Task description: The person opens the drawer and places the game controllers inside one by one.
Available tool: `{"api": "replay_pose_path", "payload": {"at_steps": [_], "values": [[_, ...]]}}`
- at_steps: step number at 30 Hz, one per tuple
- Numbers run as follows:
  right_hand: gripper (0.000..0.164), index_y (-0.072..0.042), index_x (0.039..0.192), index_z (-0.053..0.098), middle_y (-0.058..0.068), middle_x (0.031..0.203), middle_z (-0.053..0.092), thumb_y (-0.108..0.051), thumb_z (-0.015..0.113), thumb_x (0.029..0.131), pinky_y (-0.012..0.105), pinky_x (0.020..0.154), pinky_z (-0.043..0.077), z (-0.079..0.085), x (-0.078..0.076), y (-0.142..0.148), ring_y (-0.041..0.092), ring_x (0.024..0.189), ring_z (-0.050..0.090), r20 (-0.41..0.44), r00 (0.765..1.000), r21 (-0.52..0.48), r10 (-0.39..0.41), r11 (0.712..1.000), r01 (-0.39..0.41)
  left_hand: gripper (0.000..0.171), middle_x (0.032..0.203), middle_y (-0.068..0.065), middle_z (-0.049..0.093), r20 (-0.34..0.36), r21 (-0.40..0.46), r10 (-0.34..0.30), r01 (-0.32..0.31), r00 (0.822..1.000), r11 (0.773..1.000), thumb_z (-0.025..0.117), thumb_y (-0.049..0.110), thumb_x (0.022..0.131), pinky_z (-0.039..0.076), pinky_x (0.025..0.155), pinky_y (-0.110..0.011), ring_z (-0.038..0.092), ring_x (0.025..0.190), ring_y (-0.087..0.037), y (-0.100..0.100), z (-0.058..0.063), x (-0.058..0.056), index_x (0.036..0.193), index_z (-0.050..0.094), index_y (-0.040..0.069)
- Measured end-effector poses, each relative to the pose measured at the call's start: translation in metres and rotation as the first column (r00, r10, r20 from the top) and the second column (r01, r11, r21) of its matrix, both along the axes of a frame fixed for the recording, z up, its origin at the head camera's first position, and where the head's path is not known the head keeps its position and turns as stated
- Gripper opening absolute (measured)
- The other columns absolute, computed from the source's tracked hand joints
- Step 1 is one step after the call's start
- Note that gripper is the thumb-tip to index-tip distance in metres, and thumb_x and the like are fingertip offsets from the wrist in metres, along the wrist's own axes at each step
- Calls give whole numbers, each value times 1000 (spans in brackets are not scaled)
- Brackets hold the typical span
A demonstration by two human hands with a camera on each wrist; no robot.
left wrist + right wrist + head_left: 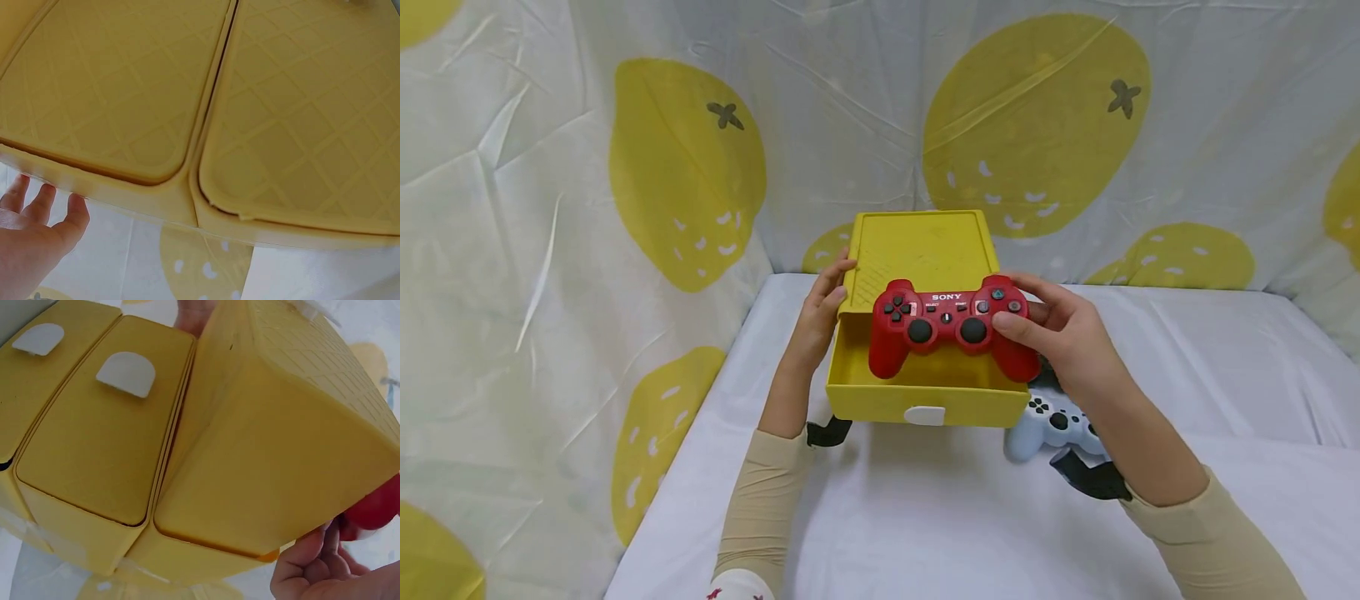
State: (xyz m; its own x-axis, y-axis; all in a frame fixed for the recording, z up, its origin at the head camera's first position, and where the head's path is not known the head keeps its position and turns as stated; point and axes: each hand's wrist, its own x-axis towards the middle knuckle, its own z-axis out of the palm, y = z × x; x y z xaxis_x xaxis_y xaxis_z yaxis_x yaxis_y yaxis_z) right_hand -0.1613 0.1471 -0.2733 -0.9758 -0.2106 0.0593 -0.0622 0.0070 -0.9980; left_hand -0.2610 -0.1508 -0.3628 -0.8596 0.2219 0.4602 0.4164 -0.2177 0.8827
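Observation:
My right hand grips the right side of a red game controller, its thumb on the face near the right stick. Marked SONY, the controller is held over the pulled-out top drawer of a yellow drawer unit. In the right wrist view, the red controller shows partly beyond the drawer, next to my curled fingers. My left hand rests along the unit's left side near the top. In the left wrist view, fingertips of that hand touch the unit's edge.
A pale blue controller lies on the white-covered table right of the drawer, partly behind my right forearm. Lower drawers with white handles are closed. A lemon-print cloth hangs behind and at the left.

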Motion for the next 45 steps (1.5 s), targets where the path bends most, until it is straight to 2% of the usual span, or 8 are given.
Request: {"api": "replay_pose_path", "payload": {"at_steps": [6, 9, 18, 26, 31, 38, 43, 45], "values": [[55, -17, 142, 50, 8, 111, 64, -21, 69, 91, 29, 76, 56, -2, 8, -13, 19, 100, 62, -164, 986, 226, 9, 974, 28, 46, 162, -8, 17, -5, 15, -11, 11, 1000, 1000, 44, 23, 96, 18, 117, -40, 18, 146, -17, 0, 0, 0, 137, 42, 2], [55, -17, 141, 50, 14, 112, 62, -21, 70, 90, 30, 75, 57, -4, 10, -17, 21, 100, 60, -198, 980, 267, 23, 963, 32, 47, 161, -6, 18, -4, 17, -14, 14, 1000, 1000, 44, 23, 96, 19, 116, -41, 17, 146, -16, 0, 0, 0, 138, 41, 1], [50, -11, 136, 52, 16, 113, 64, -14, 70, 89, 33, 75, 57, -8, 11, -22, 23, 99, 63, -229, 967, 268, 117, 962, -53, 39, 162, -9, 13, -7, 35, -44, 45, 999, 998, 43, 23, 97, 20, 116, -43, 17, 146, -17, 1, 0, 0, 135, 47, 13], [49, -13, 133, 51, 15, 109, 67, -22, 71, 90, 33, 74, 57, -5, 10, -22, 27, 98, 63, -181, 976, 361, 126, 931, -53, 36, 162, -2, 17, -3, 36, -48, 48, 999, 998, 43, 22, 97, 20, 116, -41, 17, 146, -15, 1, 1, 0, 132, 48, 18], [49, -15, 132, 49, 12, 108, 68, -28, 71, 90, 33, 72, 56, -2, 11, -22, 24, 94, 64, -181, 975, 464, 129, 885, -31, 33, 161, -1, 18, 0, 36, -44, 44, 999, 998, 43, 22, 96, 20, 116, -41, 17, 146, -15, 2, 0, 0, 129, 51, 25], [42, -15, 127, 46, 0, 99, 66, -33, 63, 93, 37, 70, 49, 0, 9, -25, 16, 82, 59, -235, 944, 638, 230, 770, -29, 31, 162, -3, 16, 11, 56, -53, 53, 999, 997, 43, 22, 97, 19, 116, -39, 17, 146, -16, 3, 2, 0, 126, 53, 27], [42, -11, 128, 45, 1, 98, 66, -31, 61, 94, 35, 68, 49, 3, 8, -26, 15, 80, 59, -202, 947, 664, 249, 745, -54, 32, 162, -3, 17, 11, 68, -60, 59, 998, 996, 40, 16, 98, 20, 116, -38, 17, 146, -17, 3, 1, -1, 127, 52, 25], [40, -11, 127, 45, 1, 95, 66, -30, 59, 94, 35, 66, 48, 3, 8, -27, 16, 76, 58, -194, 949, 689, 247, 723, -47, 32, 162, -3, 17, 11, 69, -61, 60, 998, 996, 40, 16, 98, 20, 116, -38, 17, 146, -17, 2, 1, -2, 126, 52, 26]]}}
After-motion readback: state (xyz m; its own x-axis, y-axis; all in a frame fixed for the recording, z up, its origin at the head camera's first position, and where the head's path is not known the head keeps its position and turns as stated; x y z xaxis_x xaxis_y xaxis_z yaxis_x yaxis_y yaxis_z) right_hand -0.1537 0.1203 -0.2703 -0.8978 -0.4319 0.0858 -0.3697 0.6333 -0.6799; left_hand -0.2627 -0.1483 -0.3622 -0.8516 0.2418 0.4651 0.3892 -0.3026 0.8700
